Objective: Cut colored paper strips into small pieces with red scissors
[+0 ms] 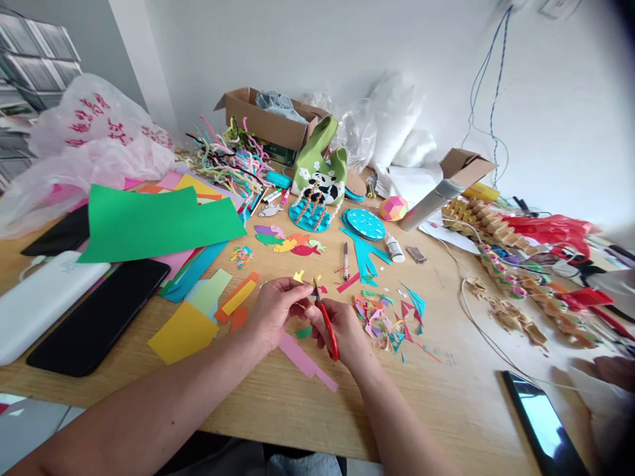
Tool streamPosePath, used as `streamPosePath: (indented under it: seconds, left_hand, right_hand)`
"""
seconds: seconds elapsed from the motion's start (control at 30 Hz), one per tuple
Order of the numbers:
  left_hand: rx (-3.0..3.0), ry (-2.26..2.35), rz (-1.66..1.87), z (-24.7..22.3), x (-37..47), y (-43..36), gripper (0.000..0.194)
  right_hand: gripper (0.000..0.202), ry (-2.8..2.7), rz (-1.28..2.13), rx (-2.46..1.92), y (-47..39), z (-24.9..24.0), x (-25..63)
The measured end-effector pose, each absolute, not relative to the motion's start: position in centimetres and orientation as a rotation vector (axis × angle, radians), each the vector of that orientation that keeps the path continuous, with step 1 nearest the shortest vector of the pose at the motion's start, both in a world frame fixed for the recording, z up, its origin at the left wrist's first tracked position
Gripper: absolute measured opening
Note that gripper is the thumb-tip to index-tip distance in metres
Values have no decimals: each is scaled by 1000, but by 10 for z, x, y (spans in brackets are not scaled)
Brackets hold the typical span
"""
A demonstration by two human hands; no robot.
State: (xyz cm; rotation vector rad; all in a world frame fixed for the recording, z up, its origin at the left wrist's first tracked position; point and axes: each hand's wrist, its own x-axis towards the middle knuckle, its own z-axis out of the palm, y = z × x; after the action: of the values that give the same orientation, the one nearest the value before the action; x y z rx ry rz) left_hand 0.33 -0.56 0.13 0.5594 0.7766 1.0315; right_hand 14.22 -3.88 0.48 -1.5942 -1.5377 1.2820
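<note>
Left hand [272, 312] pinching a small yellow paper piece [298, 276] between thumb and fingertips, just above the hand; right hand [342, 330] closed through the handles of red scissors [325, 320], blades pointing up toward that piece. Pink paper strip [303, 357] flat on the wooden table [446, 396] just below both hands; heap of coloured scraps [381, 320] close to the right of the right hand

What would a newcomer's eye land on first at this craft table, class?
Most striking is the big green paper sheet lying on the stack of coloured sheets at left. At centre, the right hand holds red-handled scissors while the left hand pinches a small yellow scrap. Behind stands a green panda bag.
</note>
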Motion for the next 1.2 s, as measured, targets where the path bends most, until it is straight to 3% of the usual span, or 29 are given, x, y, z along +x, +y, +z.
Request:
streamPosePath:
  seconds: [1.2]
  left_hand:
    - [631, 848, 1066, 0, 3, -4, 16]
  right_hand:
    - [47, -1578, 1279, -1622, -40, 10, 143]
